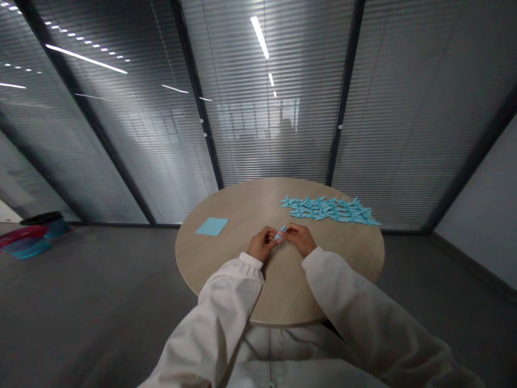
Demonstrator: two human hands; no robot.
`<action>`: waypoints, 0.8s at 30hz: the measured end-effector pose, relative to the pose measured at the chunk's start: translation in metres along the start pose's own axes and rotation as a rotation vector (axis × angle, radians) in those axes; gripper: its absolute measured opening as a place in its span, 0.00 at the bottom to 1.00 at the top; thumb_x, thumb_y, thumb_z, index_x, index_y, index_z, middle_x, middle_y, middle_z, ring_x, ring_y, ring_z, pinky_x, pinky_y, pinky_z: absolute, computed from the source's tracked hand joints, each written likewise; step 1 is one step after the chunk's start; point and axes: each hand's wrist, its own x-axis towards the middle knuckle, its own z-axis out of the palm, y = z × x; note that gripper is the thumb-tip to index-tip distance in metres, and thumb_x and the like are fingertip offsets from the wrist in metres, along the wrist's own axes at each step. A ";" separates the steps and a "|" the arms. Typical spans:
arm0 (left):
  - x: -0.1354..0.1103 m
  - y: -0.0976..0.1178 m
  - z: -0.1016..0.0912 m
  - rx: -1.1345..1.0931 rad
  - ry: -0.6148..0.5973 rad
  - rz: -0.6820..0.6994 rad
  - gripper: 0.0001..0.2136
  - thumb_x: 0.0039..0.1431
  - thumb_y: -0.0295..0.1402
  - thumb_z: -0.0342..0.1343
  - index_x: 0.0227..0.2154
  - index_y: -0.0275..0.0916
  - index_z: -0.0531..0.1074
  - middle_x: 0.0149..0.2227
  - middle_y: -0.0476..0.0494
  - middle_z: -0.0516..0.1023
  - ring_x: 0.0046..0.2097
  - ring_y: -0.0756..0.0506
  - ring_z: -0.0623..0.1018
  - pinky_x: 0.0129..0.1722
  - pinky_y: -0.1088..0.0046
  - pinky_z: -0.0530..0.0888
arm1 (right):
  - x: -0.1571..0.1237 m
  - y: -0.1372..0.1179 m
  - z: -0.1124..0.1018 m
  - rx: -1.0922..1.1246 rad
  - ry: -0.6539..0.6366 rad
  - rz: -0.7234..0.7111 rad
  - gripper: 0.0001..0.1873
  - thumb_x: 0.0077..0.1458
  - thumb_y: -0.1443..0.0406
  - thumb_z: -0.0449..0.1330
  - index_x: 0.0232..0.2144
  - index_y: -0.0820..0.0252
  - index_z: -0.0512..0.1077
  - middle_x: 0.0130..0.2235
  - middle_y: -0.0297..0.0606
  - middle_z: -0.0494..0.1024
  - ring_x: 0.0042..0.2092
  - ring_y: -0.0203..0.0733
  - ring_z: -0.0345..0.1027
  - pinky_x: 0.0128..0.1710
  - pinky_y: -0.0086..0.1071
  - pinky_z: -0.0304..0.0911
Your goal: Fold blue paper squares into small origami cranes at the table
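Observation:
Between my two hands is a small piece of folded blue paper (280, 233), held just above the middle of the round table (238, 207). My left hand (262, 243) pinches its left side with thumb and fingers. On the other side, my right hand (299, 238) grips the upper right end. The fingers hide much of the paper, so its exact folded shape is hard to make out. Several folded blue paper cranes (329, 209) lie in tight rows beyond my right hand. Flat blue paper squares (212, 226), one or a stack, lie to the left.
Behind the table stands a glass partition with blinds (278, 145) and dark frames. On the floor at far left are a red and blue basket (26, 242) and a dark-rimmed bin (46, 222). A white wall (484, 215) rises at right.

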 end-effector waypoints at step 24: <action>-0.001 -0.002 -0.003 -0.079 -0.113 -0.118 0.12 0.42 0.38 0.61 0.25 0.34 0.71 0.22 0.47 0.76 0.25 0.50 0.74 0.28 0.78 0.68 | -0.001 -0.001 -0.003 -0.117 0.056 -0.083 0.13 0.43 0.56 0.60 0.23 0.62 0.72 0.25 0.34 0.73 0.28 0.37 0.65 0.30 0.29 0.60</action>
